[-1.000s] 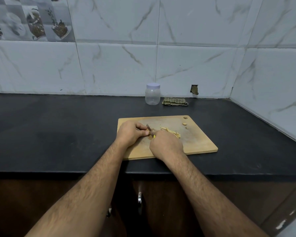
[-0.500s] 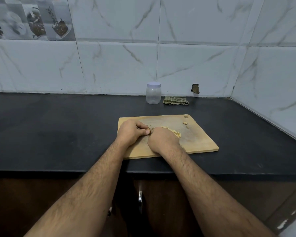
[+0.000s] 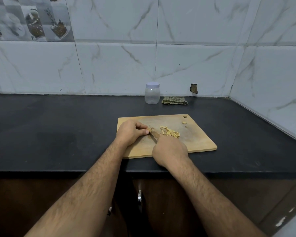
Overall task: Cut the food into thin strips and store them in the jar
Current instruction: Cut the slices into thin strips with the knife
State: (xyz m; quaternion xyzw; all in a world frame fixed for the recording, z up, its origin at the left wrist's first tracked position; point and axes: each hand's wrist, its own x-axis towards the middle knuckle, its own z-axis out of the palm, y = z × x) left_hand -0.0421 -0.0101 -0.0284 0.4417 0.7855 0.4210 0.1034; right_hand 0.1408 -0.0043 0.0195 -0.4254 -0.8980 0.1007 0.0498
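A wooden cutting board lies on the black counter. My left hand has curled fingers that pin a small piece of food on the board's left part. My right hand grips a knife; its blade lies beside my left fingertips, and the handle is hidden in my fist. A pile of thin yellow strips sits just right of the blade. A clear plastic jar with a white lid stands closed at the back by the wall.
A folded checked cloth lies right of the jar. Two small food scraps sit near the board's hanging hole. The tiled wall meets the counter at the right corner. Dark cabinet doors are below the counter edge.
My right hand has drawn back toward me and to the right, so the knife blade and more of the strip pile show. My left hand stays on the food.
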